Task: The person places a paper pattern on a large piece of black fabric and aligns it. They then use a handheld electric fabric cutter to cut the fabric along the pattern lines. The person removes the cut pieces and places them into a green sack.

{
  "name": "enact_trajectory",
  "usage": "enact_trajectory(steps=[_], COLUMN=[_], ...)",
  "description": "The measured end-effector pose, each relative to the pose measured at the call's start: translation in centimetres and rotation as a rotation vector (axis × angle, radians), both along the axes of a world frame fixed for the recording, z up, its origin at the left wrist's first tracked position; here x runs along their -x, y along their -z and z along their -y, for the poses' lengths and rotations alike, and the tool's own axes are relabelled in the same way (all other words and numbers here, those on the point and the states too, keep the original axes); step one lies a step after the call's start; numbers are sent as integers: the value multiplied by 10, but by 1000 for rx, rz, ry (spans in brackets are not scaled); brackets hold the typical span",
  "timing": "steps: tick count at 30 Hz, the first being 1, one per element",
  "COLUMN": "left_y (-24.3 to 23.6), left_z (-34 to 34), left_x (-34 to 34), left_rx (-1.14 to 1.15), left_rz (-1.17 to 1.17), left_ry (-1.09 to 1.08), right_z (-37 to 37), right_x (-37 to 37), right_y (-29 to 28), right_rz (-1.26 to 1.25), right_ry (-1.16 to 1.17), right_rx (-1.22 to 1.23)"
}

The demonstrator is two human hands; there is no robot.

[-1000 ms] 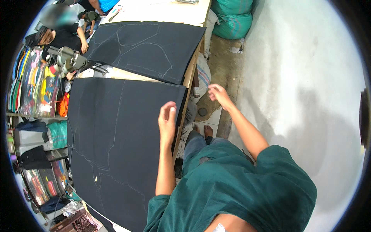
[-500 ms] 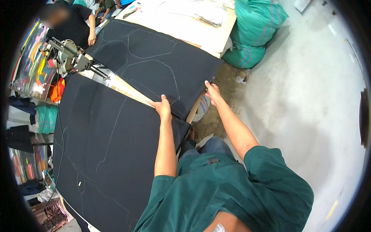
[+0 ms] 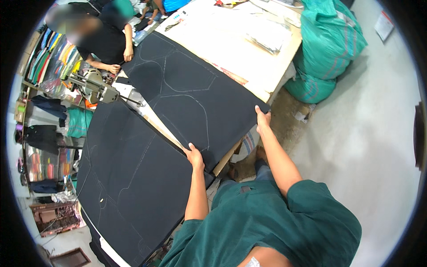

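A dark fabric piece (image 3: 187, 80) with pale chalked outlines lies across the table. My left hand (image 3: 194, 155) grips its near lower corner, and my right hand (image 3: 263, 117) grips its right corner. A second chalk-marked dark piece (image 3: 142, 187) lies to the left, separated by a narrow strip of pale tabletop (image 3: 162, 128). A metal cutting machine (image 3: 95, 89) on an arm stands at the head of that strip, its cord hanging leftward.
A co-worker (image 3: 106, 49) in black stands across the table. Large green sacks (image 3: 324, 58) lean at the table's right, beside a white wall (image 3: 373, 133). Shelves of colourful folded cloth (image 3: 49, 53) line the left. Paper sheets (image 3: 267, 35) cover the table's far end.
My hands, free in the air a second ago, have taken hold of the upper fabric piece. The view has swung round, and the co-worker's second hand shows near the machine.
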State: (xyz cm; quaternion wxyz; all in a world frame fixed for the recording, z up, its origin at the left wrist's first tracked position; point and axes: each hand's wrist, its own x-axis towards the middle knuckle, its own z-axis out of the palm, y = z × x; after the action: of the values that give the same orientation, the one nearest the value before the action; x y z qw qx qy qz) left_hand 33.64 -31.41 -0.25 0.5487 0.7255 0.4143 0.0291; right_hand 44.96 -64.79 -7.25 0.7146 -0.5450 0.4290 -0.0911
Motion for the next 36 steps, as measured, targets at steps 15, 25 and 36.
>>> enact_trajectory(steps=[15,25,36], left_y=[1,15,-11], left_z=[-1,49,80], left_x=[4,-25,-15], left_rx=[164,164,118], left_rz=[40,53,94], left_ry=[-99,-54,92], right_z=[54,120,148], right_x=[-20,-80,-110], right_y=[3,24,-11], right_rz=[38,48,188], right_ry=[-397,-487,-533], right_rx=[-255,-208,-264])
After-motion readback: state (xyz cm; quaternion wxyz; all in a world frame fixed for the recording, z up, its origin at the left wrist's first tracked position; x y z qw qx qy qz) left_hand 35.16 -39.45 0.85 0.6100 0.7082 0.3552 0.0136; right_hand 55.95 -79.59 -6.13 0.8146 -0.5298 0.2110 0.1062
